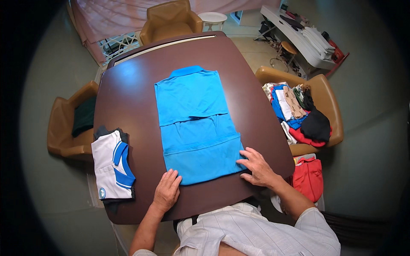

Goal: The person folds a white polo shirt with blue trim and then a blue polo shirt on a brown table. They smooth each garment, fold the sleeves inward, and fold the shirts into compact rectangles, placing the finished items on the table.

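A bright blue collared shirt (198, 132) lies face down on the dark brown table (136, 166), its sides tucked in and its collar at the far end. Its lower part is turned up, leaving a folded edge nearest me. At the near left corner of the shirt rests my left hand (166, 192), fingers stretched out over the fabric's edge. My right hand (257, 167) is at the near right edge with its fingers spread, the tips touching or just beside the cloth. Neither hand grips anything.
Folded clothes, topped by a white shirt with a blue collar (112, 166), lie at the table's left edge. A tan armchair (331, 100) on the right holds heaped clothes, with red clothing (308, 179) beside it. More armchairs stand left and beyond.
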The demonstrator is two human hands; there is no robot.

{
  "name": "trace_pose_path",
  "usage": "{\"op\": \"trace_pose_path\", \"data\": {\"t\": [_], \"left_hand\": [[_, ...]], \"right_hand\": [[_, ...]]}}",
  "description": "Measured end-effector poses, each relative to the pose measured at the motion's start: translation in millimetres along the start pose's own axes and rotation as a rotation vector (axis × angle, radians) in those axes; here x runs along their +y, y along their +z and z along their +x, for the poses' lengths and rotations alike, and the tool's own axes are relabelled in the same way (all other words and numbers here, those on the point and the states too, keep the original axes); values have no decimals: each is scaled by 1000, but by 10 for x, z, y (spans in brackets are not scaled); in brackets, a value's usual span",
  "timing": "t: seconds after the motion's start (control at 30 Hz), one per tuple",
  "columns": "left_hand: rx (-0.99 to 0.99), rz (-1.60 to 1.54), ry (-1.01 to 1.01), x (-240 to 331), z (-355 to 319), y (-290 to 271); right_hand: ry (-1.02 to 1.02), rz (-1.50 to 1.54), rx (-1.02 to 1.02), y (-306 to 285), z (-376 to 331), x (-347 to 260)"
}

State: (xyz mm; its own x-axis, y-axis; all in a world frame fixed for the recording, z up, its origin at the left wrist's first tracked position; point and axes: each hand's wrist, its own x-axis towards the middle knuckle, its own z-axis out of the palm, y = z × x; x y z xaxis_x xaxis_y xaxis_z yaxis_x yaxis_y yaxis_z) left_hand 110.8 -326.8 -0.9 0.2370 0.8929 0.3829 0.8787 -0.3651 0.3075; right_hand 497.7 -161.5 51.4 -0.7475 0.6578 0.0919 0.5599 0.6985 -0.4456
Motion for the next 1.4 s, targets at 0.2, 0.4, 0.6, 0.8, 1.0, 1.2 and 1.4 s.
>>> {"op": "trace_pose_path", "data": {"t": [0.2,0.4,0.6,0.8,1.0,1.2,1.4], "left_hand": [[8,-60,-6,75,-54,-62],[34,31,9,111,-109,53],[39,34,-1,58,-162,104],[76,19,-117,167,-37,113],[116,111,-206,194,96,304],[173,91,-187,12,34,277],[267,-148,-201,-31,88,155]], "right_hand": [[21,1,271,363,-176,144],[-15,-29,404,493,-176,160],[-6,-4,437,387,-143,93],[68,67,432,311,-86,60],[45,131,406,189,-2,78],[105,350,368,134,44,108],[158,636,403,132,108,50]]}}
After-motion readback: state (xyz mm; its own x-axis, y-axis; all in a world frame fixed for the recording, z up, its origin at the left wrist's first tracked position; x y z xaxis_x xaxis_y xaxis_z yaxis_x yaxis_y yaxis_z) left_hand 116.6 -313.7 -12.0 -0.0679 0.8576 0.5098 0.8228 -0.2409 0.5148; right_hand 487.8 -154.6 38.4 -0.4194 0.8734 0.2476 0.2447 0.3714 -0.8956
